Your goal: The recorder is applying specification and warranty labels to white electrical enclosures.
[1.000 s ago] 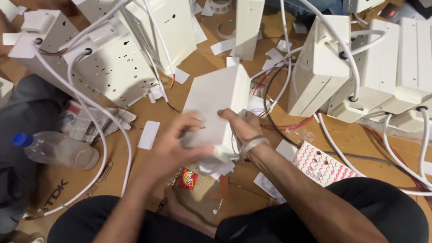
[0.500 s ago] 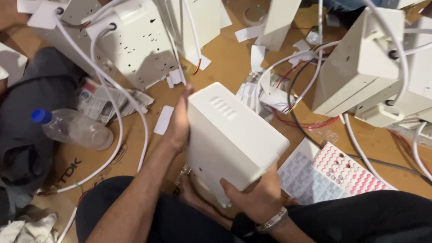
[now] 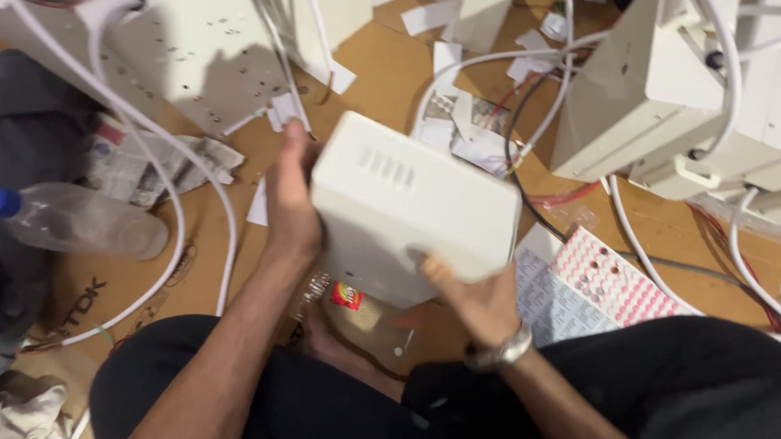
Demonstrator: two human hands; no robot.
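Observation:
A white plastic box (image 3: 416, 205) with a row of vent slits on its top face is held over my lap, tilted. My left hand (image 3: 290, 198) grips its left side, fingers reaching up behind it. My right hand (image 3: 477, 300), with a metal watch on the wrist, holds the box from below at its near right corner. Under the box a small red-labelled packet (image 3: 347, 296) lies on the cardboard between my legs.
Cardboard (image 3: 383, 77) covers the floor. More white boxes with white cables stand at the right (image 3: 660, 90) and top left (image 3: 195, 60). A plastic bottle with a blue cap (image 3: 70, 218) and crumpled newspaper (image 3: 152, 165) lie left. A red-dotted sheet (image 3: 607, 279) lies right.
The white box has been tipped and drawn closer to me. My right hand moved from its upper side to underneath its near corner. The view shifted down and nearer.

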